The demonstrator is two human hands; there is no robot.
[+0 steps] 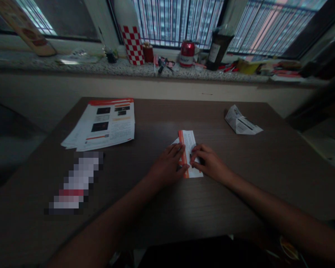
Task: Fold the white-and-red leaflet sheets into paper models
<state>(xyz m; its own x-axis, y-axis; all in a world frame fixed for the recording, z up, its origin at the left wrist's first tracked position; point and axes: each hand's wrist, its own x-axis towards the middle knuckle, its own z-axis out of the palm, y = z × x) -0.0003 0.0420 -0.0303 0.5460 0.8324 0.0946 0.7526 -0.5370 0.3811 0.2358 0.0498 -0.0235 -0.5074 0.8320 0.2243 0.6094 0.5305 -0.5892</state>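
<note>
A folded sheet of printed paper (pixel 188 139), white with an orange-red band along its left side, lies on the table in front of me. My left hand (pixel 170 163) rests on its left part, fingers laid out over the paper and thumb apart, lower down. At the right side, my right hand (pixel 208 160) has bent fingers and thumb closed at the paper's edge. The fingertips hide part of the crease there. Another corner of paper shows behind the left fingers.
A stack of printed sheets (pixel 108 128) lies at the far left, with a blurred-out phone-like object (pixel 76 182) nearer me. A folded paper piece (pixel 241 124) stands at the far right. Behind, the windowsill holds a red can (pixel 187 54), a dark bottle (pixel 217 50) and a checkered bottle (pixel 132 44).
</note>
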